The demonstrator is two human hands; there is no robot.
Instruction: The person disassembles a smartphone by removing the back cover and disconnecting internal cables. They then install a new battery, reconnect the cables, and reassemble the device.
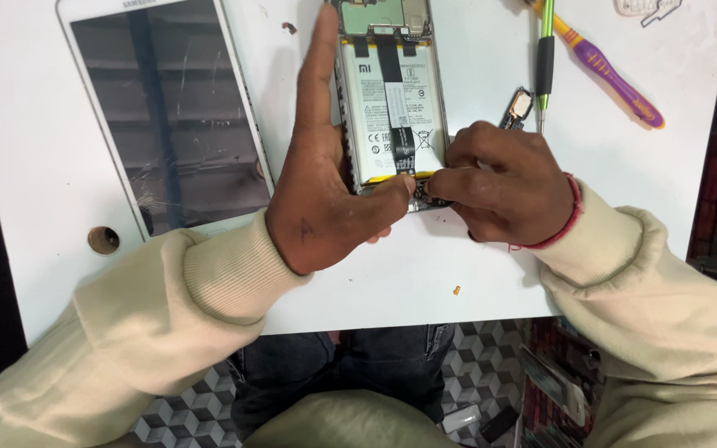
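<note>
Far to the left of both hands lies a white tablet (168, 116) with a cracked dark screen, and a round hole (104, 240) pierces the white table (35, 166) near the left sleeve. The left hand (325, 199) braces the opened phone (392, 99) along its left edge, index finger stretched up, thumb pressing the lower end, seemingly to keep it steady. The right hand (499, 182), fingers curled narrow, pinches at the phone's bottom end beside that thumb; what it grips is hidden. Beyond the right hand lie a small loose part (519, 106), a green tool (545, 58) and a purple-and-orange tool (616, 79), leaving bare tabletop near the front edge.
</note>
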